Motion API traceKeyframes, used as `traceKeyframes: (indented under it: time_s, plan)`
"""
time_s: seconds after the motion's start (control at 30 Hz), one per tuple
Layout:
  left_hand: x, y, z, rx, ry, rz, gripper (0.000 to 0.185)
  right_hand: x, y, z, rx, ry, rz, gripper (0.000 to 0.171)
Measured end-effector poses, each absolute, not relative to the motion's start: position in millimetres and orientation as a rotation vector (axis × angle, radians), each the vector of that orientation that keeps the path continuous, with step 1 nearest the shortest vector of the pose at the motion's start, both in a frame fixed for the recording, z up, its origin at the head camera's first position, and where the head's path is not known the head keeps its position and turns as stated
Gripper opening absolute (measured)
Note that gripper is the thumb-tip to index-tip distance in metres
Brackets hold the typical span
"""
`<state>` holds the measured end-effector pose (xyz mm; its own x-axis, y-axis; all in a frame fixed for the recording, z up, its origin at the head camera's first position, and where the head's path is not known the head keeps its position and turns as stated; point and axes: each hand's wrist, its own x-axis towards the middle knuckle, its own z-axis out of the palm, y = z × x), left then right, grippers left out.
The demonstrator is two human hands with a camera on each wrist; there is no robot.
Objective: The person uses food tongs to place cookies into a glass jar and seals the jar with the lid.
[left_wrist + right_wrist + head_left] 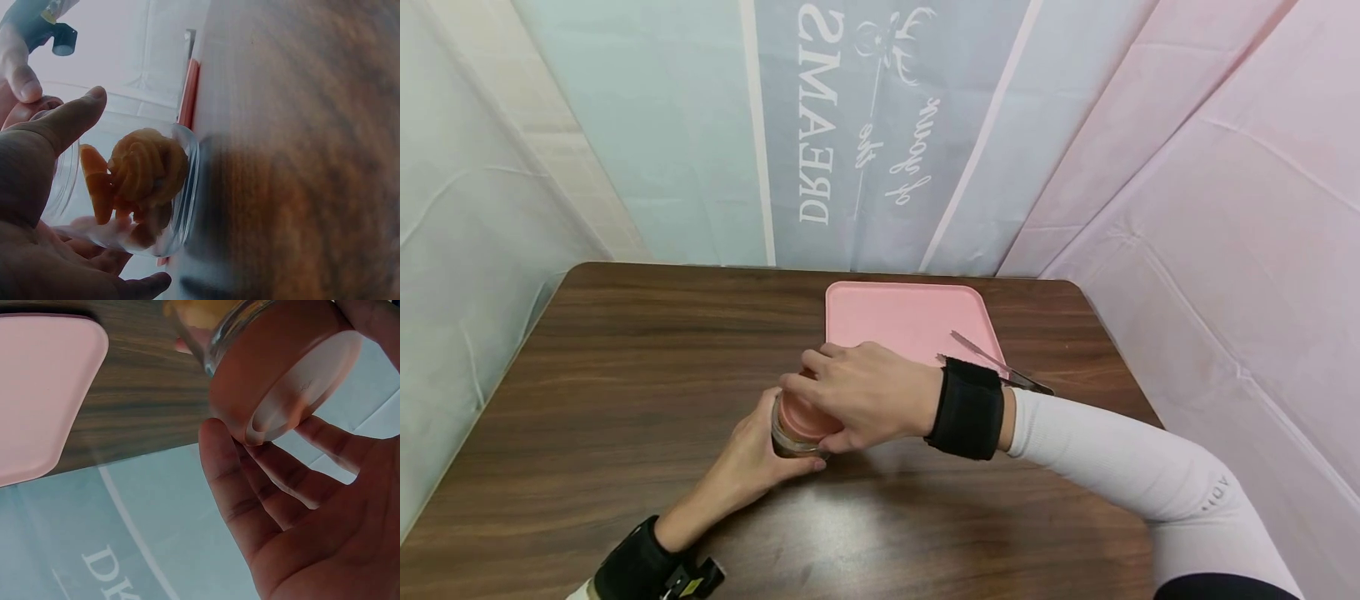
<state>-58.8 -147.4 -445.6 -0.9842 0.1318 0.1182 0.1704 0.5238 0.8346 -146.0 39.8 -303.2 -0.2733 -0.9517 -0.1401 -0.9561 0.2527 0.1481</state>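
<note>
Nearest the head camera, a black wrist strap (640, 567) sits on the left forearm at the bottom edge, and from it the left hand (752, 467) reaches up to curl round the side of a small glass jar (790, 437) standing on the brown wooden bench (625, 375). Over the jar, the right hand (857, 396) lies across the pink lid (805, 415), its fingers bent down round the rim. Behind the hands, a pink tray (910, 317) rests on the bench, and metal tongs (992, 362) lie on its right edge, partly hidden by the right wrist strap (967, 408).

From the left wrist, the palm and thumb of the left hand (44, 206) wrap the clear jar (181, 187), whose base sits on the bench (300, 156). Orange spiral-shaped pieces (144, 172) lie inside it. A fingertip of the other hand shows at the upper left.

From the right wrist, the fingers of the right hand (300, 500) curve round the lid (281, 369), with their tips touching its rim. The lid sits on the jar (225, 328). A corner of the tray (44, 387) lies at the left on the bench (150, 394).
</note>
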Motion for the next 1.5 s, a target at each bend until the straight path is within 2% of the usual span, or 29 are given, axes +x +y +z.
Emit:
traceKeyframes:
  time_s: [0.37, 0.53, 0.73, 0.9, 1.13, 1.17, 1.33, 1.5]
  plan:
    - [-59, -148, -447, -0.329, -2.681, -1.488, 0.097, -145, 25, -308, -1.841, 2.423, 0.420, 0.078]
    - [-59, -148, -447, -0.318, -2.681, -1.463, 0.093, -144, 23, -313, -1.842, 2.474, 0.389, 0.072]
    - [-59, -146, -447, -0.294, -2.682, -1.433, 0.100, -140, 22, -320, -1.785, 2.566, 0.331, 0.071]
    - [-59, -147, -446, -0.246, -2.693, -1.438, 0.103, -137, 23, -325, -1.762, 2.678, 0.381, 0.077]
    - [-59, -148, -447, -0.269, -2.712, -1.432, 0.106, -149, 27, -312, -1.908, 2.409, 0.305, 0.110]
    - [-59, -148, -448, -0.284, -2.708, -1.427, 0.106, -150, 27, -310, -1.932, 2.347, 0.278, 0.110]
    - [-57, -149, -449, -0.353, -2.698, -1.410, 0.108, -152, 22, -303, -1.973, 2.165, 0.277, 0.094]
    - [-58, -150, -450, -0.345, -2.706, -1.427, 0.110, -150, 19, -303, -1.972, 2.128, 0.309, 0.085]
